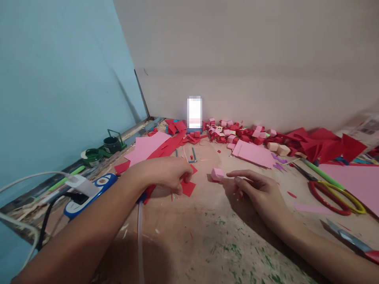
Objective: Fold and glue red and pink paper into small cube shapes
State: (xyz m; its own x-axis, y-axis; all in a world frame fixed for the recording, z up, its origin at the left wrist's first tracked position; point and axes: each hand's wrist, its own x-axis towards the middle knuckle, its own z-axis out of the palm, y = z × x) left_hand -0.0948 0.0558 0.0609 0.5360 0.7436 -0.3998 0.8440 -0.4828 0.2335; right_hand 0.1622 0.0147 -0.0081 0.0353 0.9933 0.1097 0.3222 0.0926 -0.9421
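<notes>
My left hand (167, 173) reaches in from the left with its fingers curled down over small red paper squares (188, 189). Its fingertips are partly hidden, so whether a square is pinched between them does not show. A small pink paper-covered cube (217, 174) with red at its base rests on the table, right of the squares. Beside it is my right hand (257, 187), index finger stretched towards the cube and the other fingers loosely bent, holding nothing. Under my left wrist a bit of a blue object shows, with a long whitish cord or stick (140, 240) running towards me.
A lit phone (194, 113) stands against the back wall beside a heap of red and pink cubes (233, 132). Pink sheets (254, 154), scissors (337, 197) and a knife-like blade (349, 236) lie right. On the left is a blue-white power strip (89, 197) with cables.
</notes>
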